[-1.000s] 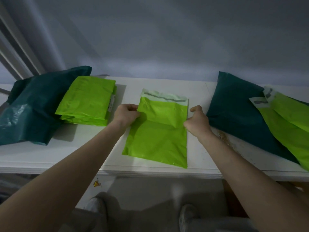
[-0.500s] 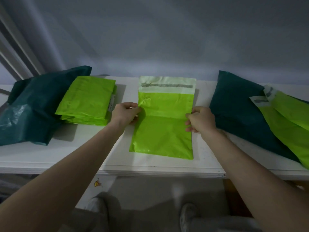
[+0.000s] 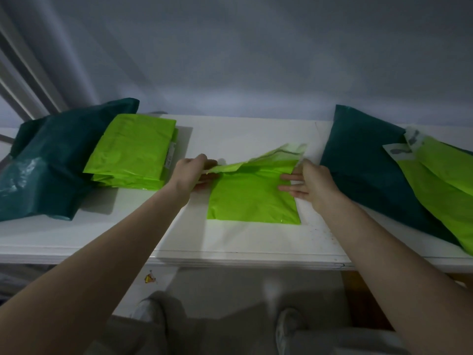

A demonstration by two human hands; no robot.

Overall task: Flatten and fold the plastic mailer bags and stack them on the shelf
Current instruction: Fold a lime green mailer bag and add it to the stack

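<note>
A lime-green mailer bag (image 3: 252, 198) lies in the middle of the white shelf (image 3: 230, 242), its upper part with the pale flap lifted and bent toward me. My left hand (image 3: 190, 172) pinches the bag's upper left edge. My right hand (image 3: 311, 184) holds the upper right edge, its fingers lying across the green plastic. A stack of folded lime-green bags (image 3: 133, 156) rests to the left, partly on a dark green bag (image 3: 48, 160).
At the right lies another dark green bag (image 3: 371, 162) with unfolded lime-green mailers (image 3: 440, 180) on top. A grey wall rises behind the shelf. My legs and shoes show below the shelf's front edge.
The bag was flat with its flap pointing away. Both hands have lifted its upper part and are bringing it over toward me.
</note>
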